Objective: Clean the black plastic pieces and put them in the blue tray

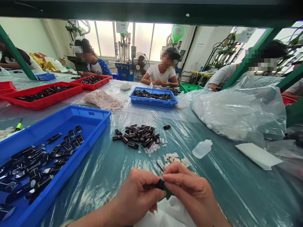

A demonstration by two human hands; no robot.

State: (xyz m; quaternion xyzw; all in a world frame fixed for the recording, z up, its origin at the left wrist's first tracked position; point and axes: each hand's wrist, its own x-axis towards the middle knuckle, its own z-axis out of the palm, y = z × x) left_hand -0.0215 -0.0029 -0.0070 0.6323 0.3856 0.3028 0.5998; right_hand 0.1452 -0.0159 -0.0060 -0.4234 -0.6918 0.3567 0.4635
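My left hand (136,192) and my right hand (189,189) meet low in the middle, both pinched on one small black glossy piece (161,185) between the fingertips. Thin metal tweezers (160,165) lie just beyond my fingers. Ahead of them sit a few small white pieces (174,158) and a heap of black pieces (139,136) on the plastic-covered table (113,164). A white cloth (165,214) lies under my wrists. To my left, a blue tray (78,148) holds several black pieces.
A small clear bottle (202,148) lies on its side at right, near a white pad (258,155) and a big clear bag (236,110). Red trays (42,102), another blue tray (153,101) and a green one stand farther back. Other people sit across the table.
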